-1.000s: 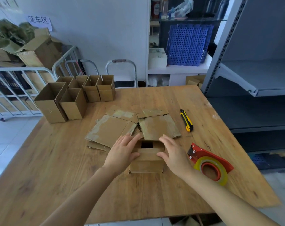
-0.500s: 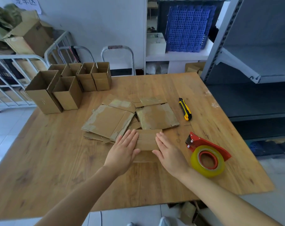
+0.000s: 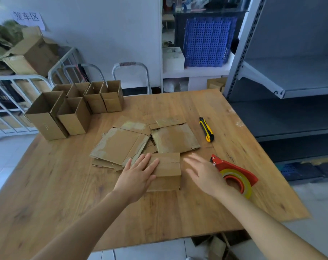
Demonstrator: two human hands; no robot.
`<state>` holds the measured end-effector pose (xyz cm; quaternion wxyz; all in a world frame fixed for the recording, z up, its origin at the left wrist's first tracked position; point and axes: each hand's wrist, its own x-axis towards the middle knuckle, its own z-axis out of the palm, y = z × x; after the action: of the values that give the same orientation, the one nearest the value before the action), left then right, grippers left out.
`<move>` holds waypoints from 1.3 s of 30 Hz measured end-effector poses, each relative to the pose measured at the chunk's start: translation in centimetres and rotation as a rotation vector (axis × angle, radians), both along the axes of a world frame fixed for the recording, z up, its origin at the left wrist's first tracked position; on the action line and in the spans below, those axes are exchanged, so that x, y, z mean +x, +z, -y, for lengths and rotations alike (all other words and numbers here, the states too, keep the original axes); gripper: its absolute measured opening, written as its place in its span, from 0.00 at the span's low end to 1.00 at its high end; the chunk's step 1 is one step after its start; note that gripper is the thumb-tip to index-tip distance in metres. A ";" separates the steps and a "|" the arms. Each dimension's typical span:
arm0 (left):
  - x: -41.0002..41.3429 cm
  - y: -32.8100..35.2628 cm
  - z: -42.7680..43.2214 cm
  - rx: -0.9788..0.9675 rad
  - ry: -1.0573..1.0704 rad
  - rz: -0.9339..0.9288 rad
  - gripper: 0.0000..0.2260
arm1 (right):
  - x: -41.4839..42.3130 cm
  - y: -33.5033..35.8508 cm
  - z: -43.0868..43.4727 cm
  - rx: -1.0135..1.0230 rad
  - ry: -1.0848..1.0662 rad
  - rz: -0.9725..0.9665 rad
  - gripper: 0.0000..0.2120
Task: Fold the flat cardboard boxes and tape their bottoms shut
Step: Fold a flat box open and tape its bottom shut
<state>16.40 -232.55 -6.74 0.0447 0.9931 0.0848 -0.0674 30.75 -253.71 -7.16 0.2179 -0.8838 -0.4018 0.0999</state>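
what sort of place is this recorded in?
Likely a warehouse or stockroom packing station: grey metal racking, a white cage trolley, and a wooden table carrying assembled cartons, flat cardboard and a tape dispenser.

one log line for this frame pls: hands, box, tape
phase: bottom flaps closed, pre-tape | box: flaps down, on table | left hand: flat, pressing flaps | right hand: open, blurred, beside tape dispenser, not gripping

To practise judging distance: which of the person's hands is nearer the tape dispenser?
Right. The right hand is just left of the tape dispenser; the left hand rests on the folded box, farther away.
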 end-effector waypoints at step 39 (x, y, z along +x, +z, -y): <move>1.0 1.0 2.2 -0.011 0.000 0.084 0.28 | 8.3 -0.1 8.3 -0.077 -0.519 -0.562 0.07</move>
<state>17.41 -234.77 -5.77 0.0537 0.9948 0.0822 -0.0262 39.03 -262.05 -7.24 0.3041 -0.9018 -0.0853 0.2948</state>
